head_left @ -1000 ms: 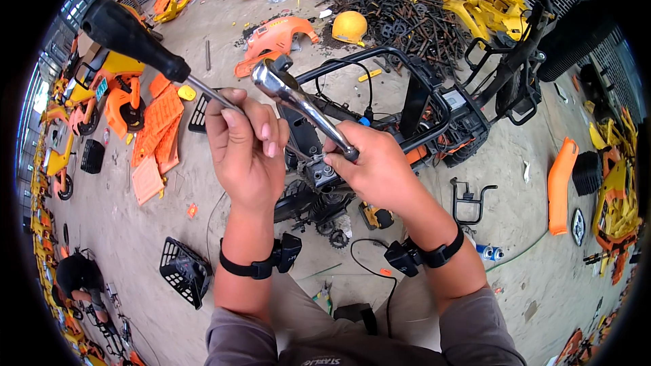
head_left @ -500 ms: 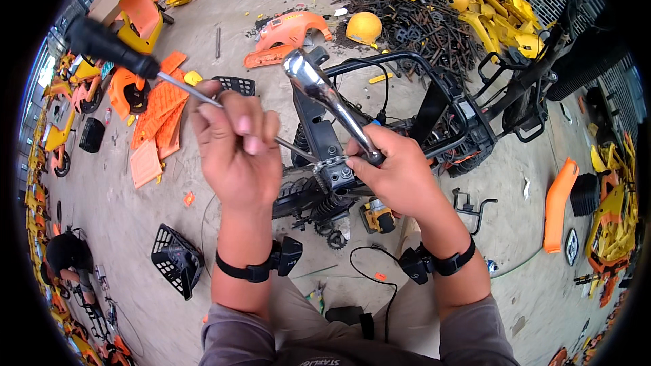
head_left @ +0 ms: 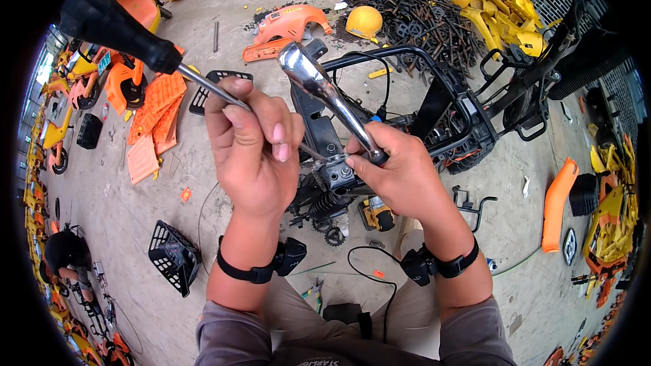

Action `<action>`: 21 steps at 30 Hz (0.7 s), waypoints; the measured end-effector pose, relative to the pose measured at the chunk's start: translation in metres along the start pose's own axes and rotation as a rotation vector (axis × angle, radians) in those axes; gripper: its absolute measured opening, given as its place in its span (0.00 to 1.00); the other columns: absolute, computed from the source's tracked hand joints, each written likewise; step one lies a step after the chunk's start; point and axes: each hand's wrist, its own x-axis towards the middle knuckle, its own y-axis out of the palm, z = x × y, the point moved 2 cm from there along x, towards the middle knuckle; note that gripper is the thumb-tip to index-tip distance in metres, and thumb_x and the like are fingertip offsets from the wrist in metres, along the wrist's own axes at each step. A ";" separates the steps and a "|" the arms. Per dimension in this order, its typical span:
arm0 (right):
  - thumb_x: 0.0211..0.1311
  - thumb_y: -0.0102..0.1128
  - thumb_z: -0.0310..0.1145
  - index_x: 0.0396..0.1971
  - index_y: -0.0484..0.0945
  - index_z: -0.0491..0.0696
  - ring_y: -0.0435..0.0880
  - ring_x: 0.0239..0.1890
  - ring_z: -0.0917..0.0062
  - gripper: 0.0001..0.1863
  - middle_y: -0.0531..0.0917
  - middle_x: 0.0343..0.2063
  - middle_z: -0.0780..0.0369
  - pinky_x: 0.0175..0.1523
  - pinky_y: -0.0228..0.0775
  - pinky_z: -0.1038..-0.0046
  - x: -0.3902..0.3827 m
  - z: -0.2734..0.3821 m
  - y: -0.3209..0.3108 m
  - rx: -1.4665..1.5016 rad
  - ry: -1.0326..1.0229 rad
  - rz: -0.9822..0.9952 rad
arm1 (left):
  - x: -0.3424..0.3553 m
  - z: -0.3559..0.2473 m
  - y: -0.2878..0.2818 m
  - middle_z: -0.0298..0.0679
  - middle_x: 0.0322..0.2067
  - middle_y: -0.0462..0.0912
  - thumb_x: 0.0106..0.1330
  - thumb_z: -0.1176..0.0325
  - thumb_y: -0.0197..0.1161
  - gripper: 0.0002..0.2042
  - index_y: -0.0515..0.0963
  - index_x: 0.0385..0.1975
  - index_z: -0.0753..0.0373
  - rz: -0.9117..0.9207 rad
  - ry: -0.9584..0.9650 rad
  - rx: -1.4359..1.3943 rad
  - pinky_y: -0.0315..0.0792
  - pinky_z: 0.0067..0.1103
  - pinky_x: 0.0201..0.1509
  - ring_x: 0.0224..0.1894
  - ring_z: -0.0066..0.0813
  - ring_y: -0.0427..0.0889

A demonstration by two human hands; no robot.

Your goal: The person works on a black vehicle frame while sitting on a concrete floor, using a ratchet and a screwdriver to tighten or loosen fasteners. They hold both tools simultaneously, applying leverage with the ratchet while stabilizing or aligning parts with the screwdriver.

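Pinched by its metal shaft in my left hand point(head_left: 258, 146) is a screwdriver point(head_left: 121, 26) with a black handle. The handle points up to the left, and the shaft slants down behind my fingers toward a black metal bracket point(head_left: 333, 150) with bolts on top. My right hand point(head_left: 399, 171) is closed round the lower end of a chrome ratchet wrench point(head_left: 327, 100). The wrench head is up, tilted left over the bracket. The bracket belongs to a stripped black bike frame point(head_left: 434, 68) in front of me. My left fingers hide where the screwdriver tip ends.
A yellow power tool point(head_left: 377, 215) is below the bracket. A black basket point(head_left: 175, 257) lies on the floor at left, pliers point(head_left: 314, 291) near my legs. Orange panels point(head_left: 159, 112) and a yellow helmet-shaped shell point(head_left: 364, 22) are farther off. Another person point(head_left: 68, 254) crouches far left.
My left hand has shifted slightly right, and the screwdriver handle appears larger and closer. My right hand and the ratchet wrench have barely moved.
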 end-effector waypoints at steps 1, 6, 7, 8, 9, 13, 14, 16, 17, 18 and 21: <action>0.57 0.64 0.25 0.34 0.78 0.45 0.79 0.26 0.71 0.06 0.80 0.25 0.59 0.34 0.70 0.71 0.000 0.000 0.000 0.000 0.000 -0.001 | 0.000 0.000 0.000 0.32 0.23 0.68 0.79 0.61 0.44 0.12 0.67 0.54 0.57 0.001 -0.001 -0.001 0.56 0.18 0.26 0.20 0.17 0.62; 0.57 0.64 0.25 0.34 0.77 0.44 0.79 0.26 0.72 0.06 0.80 0.24 0.59 0.33 0.70 0.71 0.000 0.003 -0.001 -0.001 0.001 0.005 | -0.002 -0.001 0.000 0.33 0.23 0.68 0.79 0.61 0.46 0.12 0.67 0.54 0.57 0.044 -0.008 0.031 0.57 0.19 0.27 0.21 0.18 0.63; 0.57 0.64 0.25 0.34 0.77 0.44 0.79 0.26 0.72 0.06 0.80 0.24 0.59 0.33 0.70 0.71 0.000 0.002 0.000 -0.001 0.001 0.005 | -0.002 -0.001 0.000 0.33 0.23 0.68 0.79 0.61 0.46 0.12 0.67 0.54 0.57 0.044 -0.008 0.031 0.57 0.19 0.27 0.21 0.18 0.63; 0.56 0.65 0.25 0.34 0.77 0.44 0.78 0.26 0.72 0.06 0.79 0.24 0.59 0.33 0.70 0.71 0.000 0.002 0.000 0.000 0.004 0.003 | -0.003 0.000 0.000 0.33 0.23 0.68 0.79 0.61 0.46 0.12 0.66 0.55 0.57 0.040 -0.001 0.035 0.57 0.18 0.27 0.21 0.18 0.63; 0.56 0.65 0.25 0.34 0.77 0.44 0.78 0.25 0.72 0.06 0.79 0.24 0.59 0.33 0.70 0.71 0.000 0.002 0.000 0.002 0.007 0.000 | -0.003 0.000 0.000 0.33 0.23 0.68 0.79 0.61 0.46 0.12 0.66 0.55 0.57 0.036 0.006 0.038 0.57 0.18 0.27 0.21 0.18 0.63; 0.56 0.64 0.24 0.33 0.77 0.44 0.77 0.24 0.73 0.06 0.79 0.23 0.59 0.32 0.69 0.72 0.000 0.003 -0.001 0.001 0.037 0.006 | -0.001 0.002 0.002 0.30 0.25 0.65 0.80 0.62 0.44 0.12 0.68 0.56 0.57 0.051 0.015 0.039 0.56 0.14 0.25 0.22 0.15 0.59; 0.56 0.65 0.24 0.33 0.77 0.44 0.76 0.24 0.74 0.06 0.78 0.22 0.59 0.32 0.69 0.72 0.000 0.003 -0.001 0.004 0.034 0.005 | 0.000 0.003 0.002 0.30 0.25 0.65 0.80 0.62 0.44 0.12 0.68 0.56 0.57 0.019 0.004 0.047 0.56 0.14 0.26 0.22 0.14 0.59; 0.56 0.65 0.24 0.33 0.77 0.44 0.76 0.24 0.75 0.06 0.78 0.22 0.60 0.32 0.69 0.72 0.000 0.004 -0.001 0.007 0.033 0.006 | 0.002 0.005 0.001 0.30 0.26 0.65 0.80 0.62 0.44 0.12 0.67 0.56 0.57 -0.014 -0.008 0.057 0.56 0.14 0.26 0.22 0.14 0.59; 0.56 0.65 0.24 0.33 0.77 0.44 0.76 0.24 0.75 0.06 0.78 0.22 0.60 0.32 0.69 0.72 0.000 0.005 -0.001 0.013 0.044 0.014 | 0.004 0.005 0.000 0.30 0.26 0.65 0.80 0.62 0.45 0.12 0.67 0.56 0.58 -0.075 -0.033 0.040 0.56 0.13 0.26 0.22 0.14 0.59; 0.56 0.65 0.23 0.33 0.77 0.43 0.76 0.24 0.76 0.06 0.78 0.22 0.60 0.32 0.69 0.73 0.000 0.006 0.000 0.019 0.056 0.021 | 0.005 0.005 -0.002 0.29 0.26 0.64 0.79 0.62 0.45 0.12 0.67 0.56 0.58 -0.135 -0.058 0.023 0.56 0.13 0.26 0.23 0.14 0.59; 0.55 0.68 0.21 0.33 0.77 0.42 0.71 0.28 0.85 0.08 0.76 0.24 0.67 0.34 0.67 0.79 0.001 0.005 -0.001 0.028 0.093 0.036 | 0.009 0.010 -0.007 0.29 0.26 0.64 0.79 0.62 0.46 0.12 0.66 0.55 0.59 -0.199 -0.102 -0.008 0.55 0.12 0.25 0.23 0.13 0.58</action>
